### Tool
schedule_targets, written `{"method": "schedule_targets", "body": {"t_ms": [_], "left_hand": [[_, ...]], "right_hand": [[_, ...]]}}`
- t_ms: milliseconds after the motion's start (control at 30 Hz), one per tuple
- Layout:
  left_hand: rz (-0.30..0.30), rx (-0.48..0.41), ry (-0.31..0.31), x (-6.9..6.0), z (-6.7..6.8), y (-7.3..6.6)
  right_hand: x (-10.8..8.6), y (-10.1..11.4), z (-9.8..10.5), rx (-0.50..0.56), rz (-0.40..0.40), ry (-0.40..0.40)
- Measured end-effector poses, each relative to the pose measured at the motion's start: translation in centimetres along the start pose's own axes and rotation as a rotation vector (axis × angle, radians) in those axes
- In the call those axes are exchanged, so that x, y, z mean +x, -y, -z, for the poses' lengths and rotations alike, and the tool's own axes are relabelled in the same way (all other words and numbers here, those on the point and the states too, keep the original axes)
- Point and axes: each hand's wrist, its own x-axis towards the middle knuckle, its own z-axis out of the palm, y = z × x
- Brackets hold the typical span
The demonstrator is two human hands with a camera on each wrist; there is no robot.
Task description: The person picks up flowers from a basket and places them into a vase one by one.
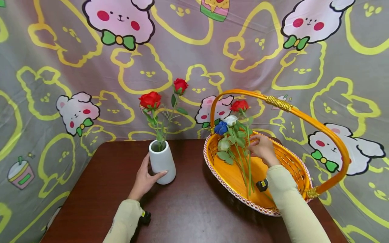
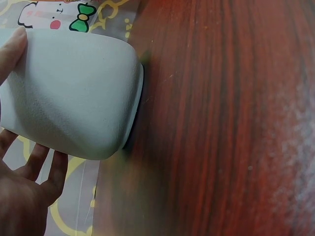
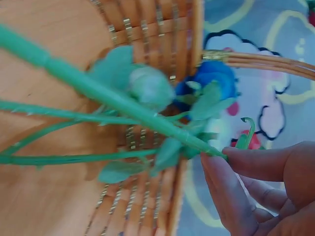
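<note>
A white vase (image 1: 162, 162) stands upright on the table, holding two red roses (image 1: 150, 100) and a thin branching sprig. The left hand (image 1: 145, 179) grips its side, thumb in front; in the left wrist view the fingers (image 2: 58, 169) lie under the vase (image 2: 74, 91). Over the basket, the right hand (image 1: 262, 148) pinches a green stem (image 3: 147, 117) between thumb and forefinger, clear in the right wrist view. Near it are a red rose (image 1: 239, 105), a white rose (image 1: 230, 120), a blue rose (image 1: 221, 128) and a pale green-white rose (image 1: 223, 144). Which bloom tops the pinched stem I cannot tell.
The orange wicker basket (image 1: 226, 182) stands at the right of the dark wooden table (image 1: 188, 209), its tall handle (image 1: 326, 125) arching above the right forearm. A patterned cloth (image 1: 194, 50) hangs behind and at both sides.
</note>
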Motion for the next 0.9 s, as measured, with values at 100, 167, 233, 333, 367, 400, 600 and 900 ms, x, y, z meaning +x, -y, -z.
{"method": "schedule_targets", "body": {"t_ms": [100, 167, 233, 333, 367, 400, 600, 900], "left_hand": [[0.006, 0.007, 0.001, 0.0, 0.0, 0.1], [0.014, 0.009, 0.004, 0.0, 0.0, 0.1], [0.023, 0.011, 0.009, 0.0, 0.0, 0.1], [0.032, 0.01, 0.014, 0.0, 0.0, 0.0], [0.033, 0.009, 0.015, 0.0, 0.0, 0.0], [0.032, 0.009, 0.016, 0.0, 0.0, 0.0], [0.018, 0.005, 0.015, 0.0, 0.0, 0.0], [0.013, -0.003, 0.015, -0.1, 0.0, 0.0]], "right_hand": [[-0.5, 0.7, 0.7, 0.045, 0.004, 0.031], [-0.9, 1.0, 1.1, 0.085, -0.006, 0.047], [-1.2, 1.2, 1.4, 0.122, -0.002, 0.061], [-1.6, 1.4, 1.7, 0.17, 0.004, 0.065], [-1.8, 1.4, 1.8, 0.183, 0.008, 0.066], [-1.9, 1.5, 1.9, 0.198, 0.01, 0.066], [-2.8, 1.9, 2.0, 0.288, 0.023, 0.063], [-4.0, 2.3, 1.2, 0.351, 0.076, 0.069]]}}
